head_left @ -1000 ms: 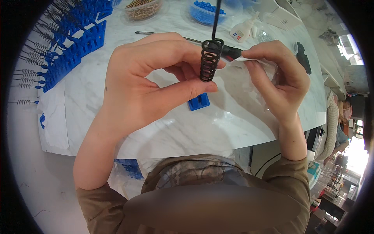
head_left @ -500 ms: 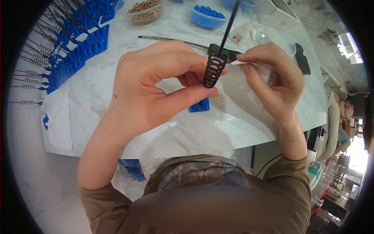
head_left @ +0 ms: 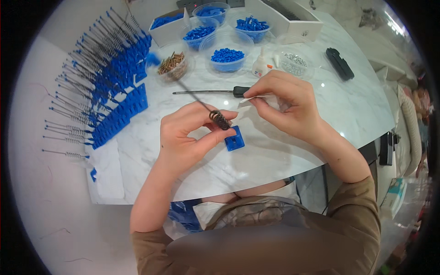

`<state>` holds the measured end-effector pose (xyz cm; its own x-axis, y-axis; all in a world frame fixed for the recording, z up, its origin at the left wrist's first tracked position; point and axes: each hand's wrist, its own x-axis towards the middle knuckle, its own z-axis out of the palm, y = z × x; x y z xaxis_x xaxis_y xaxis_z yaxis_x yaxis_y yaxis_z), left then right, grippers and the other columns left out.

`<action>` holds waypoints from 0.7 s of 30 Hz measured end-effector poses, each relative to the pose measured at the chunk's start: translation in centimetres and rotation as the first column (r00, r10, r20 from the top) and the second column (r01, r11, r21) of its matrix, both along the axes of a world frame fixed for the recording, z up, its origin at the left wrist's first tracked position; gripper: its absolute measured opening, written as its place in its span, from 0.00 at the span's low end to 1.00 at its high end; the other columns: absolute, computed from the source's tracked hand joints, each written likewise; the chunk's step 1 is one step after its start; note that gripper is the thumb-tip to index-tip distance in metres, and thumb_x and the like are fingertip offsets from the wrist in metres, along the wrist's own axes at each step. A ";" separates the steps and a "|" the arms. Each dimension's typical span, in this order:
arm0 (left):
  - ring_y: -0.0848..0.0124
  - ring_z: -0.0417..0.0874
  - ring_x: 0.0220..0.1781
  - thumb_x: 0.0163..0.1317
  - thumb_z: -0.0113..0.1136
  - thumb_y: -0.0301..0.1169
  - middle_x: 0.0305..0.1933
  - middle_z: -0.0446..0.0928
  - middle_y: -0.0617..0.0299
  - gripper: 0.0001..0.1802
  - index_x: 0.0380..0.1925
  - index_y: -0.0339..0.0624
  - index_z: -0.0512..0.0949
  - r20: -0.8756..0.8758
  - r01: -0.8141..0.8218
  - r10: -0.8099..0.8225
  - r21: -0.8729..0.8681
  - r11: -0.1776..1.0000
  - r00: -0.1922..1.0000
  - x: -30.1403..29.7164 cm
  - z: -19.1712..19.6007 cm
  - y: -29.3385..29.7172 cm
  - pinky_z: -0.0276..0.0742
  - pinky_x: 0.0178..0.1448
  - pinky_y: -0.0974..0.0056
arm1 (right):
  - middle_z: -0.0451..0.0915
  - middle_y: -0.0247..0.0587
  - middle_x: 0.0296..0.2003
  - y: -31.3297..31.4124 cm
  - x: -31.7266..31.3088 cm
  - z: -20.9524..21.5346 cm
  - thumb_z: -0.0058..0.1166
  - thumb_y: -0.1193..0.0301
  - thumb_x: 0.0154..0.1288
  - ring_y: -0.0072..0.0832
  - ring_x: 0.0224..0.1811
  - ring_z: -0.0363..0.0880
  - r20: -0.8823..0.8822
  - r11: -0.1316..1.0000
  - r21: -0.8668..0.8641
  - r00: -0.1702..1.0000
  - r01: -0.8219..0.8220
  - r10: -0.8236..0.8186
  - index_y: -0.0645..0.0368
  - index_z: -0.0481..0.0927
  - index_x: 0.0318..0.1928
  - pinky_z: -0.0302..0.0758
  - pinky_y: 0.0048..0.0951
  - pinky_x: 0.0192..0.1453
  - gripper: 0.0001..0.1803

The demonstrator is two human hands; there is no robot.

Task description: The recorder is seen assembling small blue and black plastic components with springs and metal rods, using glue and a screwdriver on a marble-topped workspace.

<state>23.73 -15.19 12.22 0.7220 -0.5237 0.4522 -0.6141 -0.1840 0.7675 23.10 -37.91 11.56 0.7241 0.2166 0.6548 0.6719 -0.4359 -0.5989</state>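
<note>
My left hand [head_left: 181,135] is closed, thumb and fingers pinching a black coil spring [head_left: 220,120]. A thin dark rod [head_left: 195,97] runs from the spring up to the left, with a blurred blue tip [head_left: 153,58] at its far end. My right hand [head_left: 291,110] pinches a folded white piece, like tissue or paper [head_left: 247,99], apart from the spring. Just below my left fingertips, a flat blue plastic piece [head_left: 235,142] lies on the table. Beyond the hands is a screwdriver-like tool [head_left: 204,92] with a black handle, partly behind my right fingers.
Blue racks [head_left: 121,117] of finished-looking spring rods line the left. At the back stand tubs of brass-coloured pins [head_left: 172,65], blue beads [head_left: 228,56] and other blue parts, a small glue bottle [head_left: 261,68], a clear dish [head_left: 295,64] and a black tool [head_left: 340,64].
The view has shifted, and both hands appear smaller and lower. The rod, tilted up to the right before, now tilts up to the left. Both hands keep their pinches.
</note>
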 end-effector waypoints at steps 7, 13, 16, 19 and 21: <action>0.76 0.81 0.31 0.42 0.71 0.17 0.34 0.82 0.59 0.15 0.34 0.34 0.84 0.017 -0.054 0.054 -0.024 0.998 0.998 -0.2 -0.3 -0.8 0.75 0.34 0.73 | 0.80 0.37 0.30 -0.6 0.2 -0.5 0.58 0.77 0.51 0.33 0.32 0.79 0.082 1.000 0.000 0.996 -0.015 0.015 0.58 0.81 0.33 0.73 0.30 0.33 0.07; 0.73 0.81 0.31 0.41 0.71 0.16 0.33 0.82 0.57 0.15 0.33 0.33 0.84 -0.021 -0.097 0.096 -0.025 0.995 0.995 0.1 -0.9 -0.7 0.75 0.35 0.72 | 0.79 0.36 0.29 -0.6 0.1 -1.1 0.57 0.75 0.52 0.34 0.32 0.79 0.085 0.999 0.040 0.996 -0.027 0.024 0.57 0.80 0.33 0.74 0.32 0.35 0.06; 0.73 0.82 0.31 0.40 0.70 0.15 0.32 0.82 0.57 0.14 0.32 0.32 0.84 0.017 -0.103 0.103 -0.006 0.995 0.995 0.1 -0.8 -0.8 0.75 0.34 0.72 | 0.79 0.36 0.29 -0.6 0.1 -1.3 0.57 0.75 0.52 0.34 0.32 0.79 0.109 0.999 0.040 0.994 -0.024 0.019 0.57 0.80 0.33 0.74 0.33 0.34 0.06; 0.72 0.82 0.32 0.40 0.70 0.14 0.32 0.82 0.56 0.15 0.33 0.30 0.83 -0.004 -0.125 0.125 -0.002 0.992 0.992 -0.3 -0.6 -0.8 0.75 0.36 0.72 | 0.79 0.36 0.29 -0.6 0.1 -1.5 0.57 0.74 0.51 0.35 0.32 0.79 0.117 0.999 0.034 0.993 -0.028 0.024 0.57 0.80 0.32 0.74 0.33 0.34 0.06; 0.72 0.83 0.32 0.40 0.70 0.14 0.32 0.82 0.56 0.15 0.33 0.30 0.83 -0.040 -0.135 0.134 -0.008 0.991 0.990 -0.6 -0.6 -0.9 0.76 0.37 0.72 | 0.79 0.36 0.28 -0.5 0.1 -1.7 0.56 0.74 0.51 0.35 0.32 0.80 0.108 0.999 0.034 0.994 -0.026 0.022 0.57 0.80 0.32 0.74 0.33 0.34 0.06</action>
